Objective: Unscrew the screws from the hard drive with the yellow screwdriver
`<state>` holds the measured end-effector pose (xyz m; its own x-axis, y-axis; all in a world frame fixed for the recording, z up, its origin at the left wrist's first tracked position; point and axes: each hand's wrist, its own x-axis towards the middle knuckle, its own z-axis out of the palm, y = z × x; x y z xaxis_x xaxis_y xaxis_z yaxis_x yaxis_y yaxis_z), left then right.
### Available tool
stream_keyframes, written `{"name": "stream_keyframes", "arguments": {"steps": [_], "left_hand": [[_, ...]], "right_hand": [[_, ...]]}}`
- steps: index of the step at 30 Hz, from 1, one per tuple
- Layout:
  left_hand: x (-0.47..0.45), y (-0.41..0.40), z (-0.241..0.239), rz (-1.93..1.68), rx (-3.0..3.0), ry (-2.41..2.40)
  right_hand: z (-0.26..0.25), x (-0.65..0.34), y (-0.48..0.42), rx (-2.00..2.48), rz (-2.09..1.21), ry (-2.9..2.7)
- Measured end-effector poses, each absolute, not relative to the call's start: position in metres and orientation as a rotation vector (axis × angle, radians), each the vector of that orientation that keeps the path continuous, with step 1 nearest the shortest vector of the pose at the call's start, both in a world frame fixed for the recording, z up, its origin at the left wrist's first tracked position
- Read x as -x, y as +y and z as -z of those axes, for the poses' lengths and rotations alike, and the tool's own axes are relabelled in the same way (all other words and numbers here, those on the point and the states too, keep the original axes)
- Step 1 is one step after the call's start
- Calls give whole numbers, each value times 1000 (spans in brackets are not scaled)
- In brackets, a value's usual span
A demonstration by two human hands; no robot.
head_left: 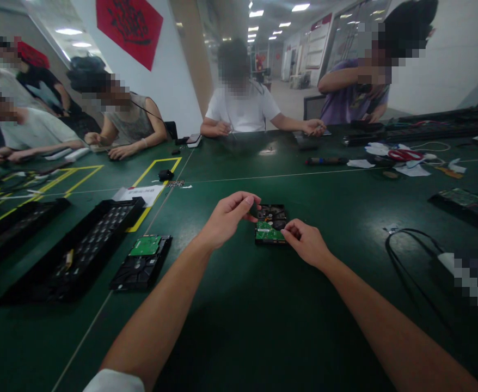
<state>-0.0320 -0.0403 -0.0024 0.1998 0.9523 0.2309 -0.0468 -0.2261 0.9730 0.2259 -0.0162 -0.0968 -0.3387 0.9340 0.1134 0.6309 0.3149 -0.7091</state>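
An opened-up hard drive (pixel 269 235) with a green circuit board lies on the green table in front of me. At its upper left, my left hand (pixel 233 213) is closed, with thumb and fingers pinching a small dark piece (pixel 254 208) whose kind I cannot make out. From the right, my right hand (pixel 307 242) reaches in, fingers curled and fingertips gripping the drive's right edge beside the board. Another hard drive (pixel 143 262), its green board facing up, rests to the left of my left forearm.
Long black trays (pixel 87 245) stand at the left, near a white paper (pixel 141 194). A black cable (pixel 394 261) loops at the right, below another circuit-board unit (pixel 463 201). Tools and a red-handled item (pixel 405 155) lie farther back. Several people sit across the table (pixel 231 305).
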Motion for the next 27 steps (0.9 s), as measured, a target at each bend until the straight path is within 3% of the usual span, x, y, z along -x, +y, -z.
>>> {"name": "stream_keyframes", "arguments": {"steps": [27], "left_hand": [[34, -38, 4, -1290, -1359, 928]], "right_hand": [[98, -226, -15, 1364, -743, -2082]]}}
